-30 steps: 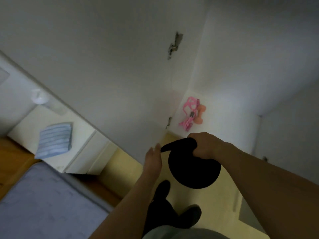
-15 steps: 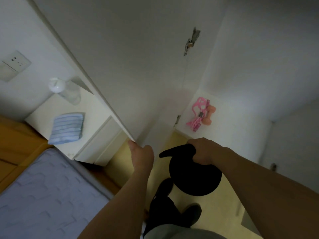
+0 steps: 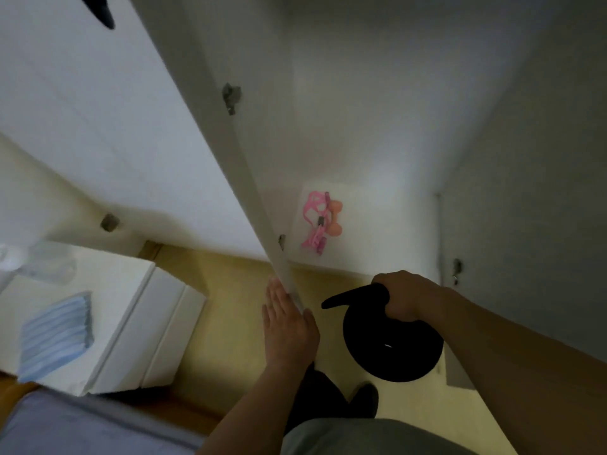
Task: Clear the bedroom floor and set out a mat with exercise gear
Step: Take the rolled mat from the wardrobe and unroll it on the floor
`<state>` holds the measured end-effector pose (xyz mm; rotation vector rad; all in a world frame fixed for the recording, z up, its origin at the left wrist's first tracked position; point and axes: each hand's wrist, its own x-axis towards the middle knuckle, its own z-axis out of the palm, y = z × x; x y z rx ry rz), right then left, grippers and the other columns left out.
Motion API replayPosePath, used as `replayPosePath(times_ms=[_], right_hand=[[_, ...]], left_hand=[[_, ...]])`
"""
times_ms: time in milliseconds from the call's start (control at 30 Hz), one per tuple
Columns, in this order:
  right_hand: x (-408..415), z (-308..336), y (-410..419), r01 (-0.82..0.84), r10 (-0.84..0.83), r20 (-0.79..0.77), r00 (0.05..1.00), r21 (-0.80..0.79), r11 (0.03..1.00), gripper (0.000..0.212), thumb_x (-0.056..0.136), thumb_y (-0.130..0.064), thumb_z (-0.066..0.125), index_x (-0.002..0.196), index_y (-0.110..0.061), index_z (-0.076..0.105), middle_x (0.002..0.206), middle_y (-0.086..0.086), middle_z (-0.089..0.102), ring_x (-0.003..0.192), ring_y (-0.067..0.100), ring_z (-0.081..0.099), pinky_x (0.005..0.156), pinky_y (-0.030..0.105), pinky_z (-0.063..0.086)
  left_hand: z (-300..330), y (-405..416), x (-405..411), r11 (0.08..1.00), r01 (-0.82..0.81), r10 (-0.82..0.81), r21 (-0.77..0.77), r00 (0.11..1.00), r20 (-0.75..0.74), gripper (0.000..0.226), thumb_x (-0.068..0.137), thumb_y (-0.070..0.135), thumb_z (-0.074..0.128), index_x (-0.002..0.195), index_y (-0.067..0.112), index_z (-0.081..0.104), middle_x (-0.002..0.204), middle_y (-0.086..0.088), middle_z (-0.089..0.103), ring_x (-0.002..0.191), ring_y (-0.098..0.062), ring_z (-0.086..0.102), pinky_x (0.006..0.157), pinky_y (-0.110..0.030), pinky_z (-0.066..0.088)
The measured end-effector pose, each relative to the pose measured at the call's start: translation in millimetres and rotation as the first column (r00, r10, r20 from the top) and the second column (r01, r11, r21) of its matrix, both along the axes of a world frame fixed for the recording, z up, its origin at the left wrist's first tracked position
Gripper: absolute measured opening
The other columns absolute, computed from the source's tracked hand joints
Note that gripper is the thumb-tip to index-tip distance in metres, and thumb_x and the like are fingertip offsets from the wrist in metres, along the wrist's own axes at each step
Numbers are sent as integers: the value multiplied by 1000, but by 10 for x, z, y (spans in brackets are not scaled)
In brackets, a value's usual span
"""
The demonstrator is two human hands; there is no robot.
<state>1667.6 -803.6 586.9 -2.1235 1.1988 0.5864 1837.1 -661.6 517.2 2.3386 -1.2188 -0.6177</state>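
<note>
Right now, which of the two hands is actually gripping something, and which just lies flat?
The right hand grips the handle of the black kettlebell, fingers curled round it. The left hand only rests with straight fingers against the edge of the white wardrobe door.

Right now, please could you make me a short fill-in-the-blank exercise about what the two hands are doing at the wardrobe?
1. The right hand grips the handle of a black ____.
2. The left hand lies with straight fingers against the lower edge of the white wardrobe ____.
3. On the wardrobe floor lie an orange dumbbell and a tangle of ____ bands.
4. A folded blue striped cloth rests on the white ____.

Missing words: kettlebell; door; pink; nightstand
</note>
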Motion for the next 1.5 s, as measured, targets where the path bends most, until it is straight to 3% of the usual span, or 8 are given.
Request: replayPosePath(times_ms=[200,500,733,833,967,1167,1300,1500], right_hand=[[-696,88,-58,179,-179,-4,984,-45,983,28,84,-22,54,112,-25,57,112,2,60,98,22,59,77,30,46],[-1175,258,-230,362,-361,22,932,-44,931,32,86,-19,54,117,-19,57,115,6,59,101,24,59,84,33,51],[-1013,206,-512,408,-408,24,913,-25,913,35,83,-21,53,118,-23,56,116,5,58,102,24,58,87,36,52],[-856,181,-664,414,-414,3,910,-7,910,34,85,-22,53,118,-21,55,118,5,58,102,23,58,89,37,52],[-612,169,-887,443,-442,-25,896,17,896,33,85,-21,51,118,-20,55,116,5,58,102,23,59,89,38,52],[-320,99,-1076,500,-498,-42,866,45,865,28,82,-16,50,109,-22,55,107,2,59,95,21,60,84,36,53],[-251,66,-1030,548,-547,-47,836,43,835,25,86,-15,49,110,-20,52,106,4,57,97,22,59,79,32,50],[-413,152,-683,682,-684,-12,730,83,727,41,86,-19,53,126,-28,49,121,3,55,105,23,57,84,33,52]], left_hand=[[178,-754,-527,947,320,-302,-33,918,256,82,92,19,43,151,-3,-9,161,-18,-12,149,-30,-13,120,-39,-7],[582,-1862,-635,741,632,-608,225,491,623,82,89,19,34,150,8,-18,156,-4,-30,145,-24,-26,118,-44,-17],[636,-2402,53,433,819,-676,377,18,737,77,74,13,28,151,15,31,159,2,21,148,-19,20,120,-46,11],[700,-2718,106,401,826,-679,396,-22,733,75,77,12,25,152,17,29,159,4,17,148,-17,22,120,-42,6],[660,-3072,131,400,790,-680,465,-84,728,76,90,15,27,151,20,-18,150,7,-33,147,-14,-20,112,-38,-26],[590,-3381,247,348,836,-678,424,-88,730,81,90,13,30,147,15,-27,144,3,-45,138,-13,-36,107,-37,-34],[554,-3434,323,295,894,-655,337,-68,753,86,82,16,46,152,11,-5,156,-2,-21,143,-17,-22,113,-39,-28],[538,-3265,-119,81,917,-659,391,-245,712,82,82,19,44,154,9,6,163,-8,1,150,-27,-2,117,-45,-17]])
